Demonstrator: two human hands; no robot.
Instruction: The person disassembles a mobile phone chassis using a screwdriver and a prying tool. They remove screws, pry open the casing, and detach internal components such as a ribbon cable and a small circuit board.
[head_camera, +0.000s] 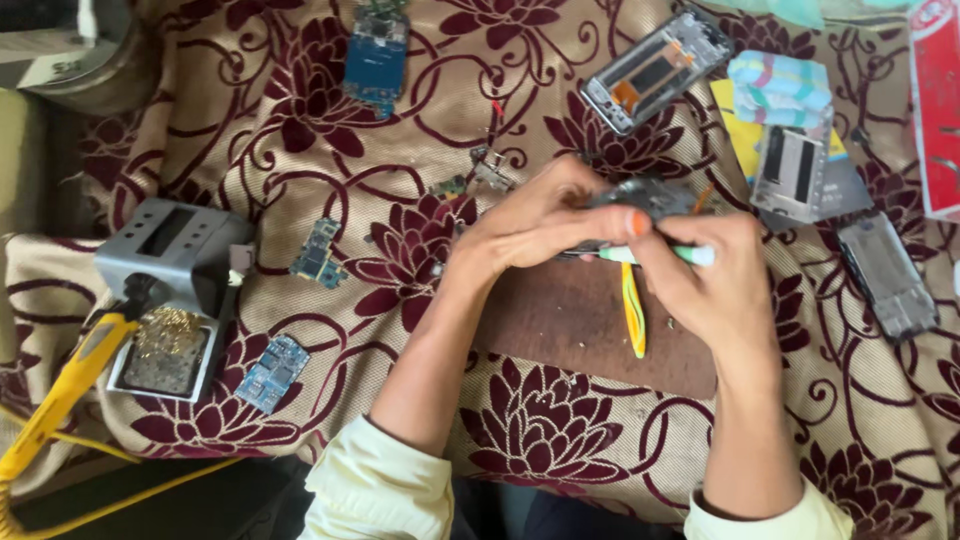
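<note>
Two hands: both meet over a brown board (580, 325) on the floral cloth of the counter (420, 130).
Held part: a dark phone part (650, 195) sits between the two hands, above the board.
Left hand (540, 220): fingers curled closed around the dark phone part, thumb lying along its lower edge.
Right hand (715, 285): closed on a green-and-white tool (655, 255), which lies level under the part, its tip pointing toward the left hand.
Below the hands: yellow tweezers (633, 310) lie on the board, just under the tool.
Beyond the right hand: a silver phone frame (655, 70), a stack of pale blue blocks (780, 88) and another grey frame (790, 175).
Right of the right hand: a dark phone shell (888, 275).
Left of the left hand: small circuit boards (318, 252), one blue (272, 372), and well apart a grey soldering stand (170, 250) with a yellow-handled iron (60, 395).
Beyond the left hand: a blue phone board (376, 50).
</note>
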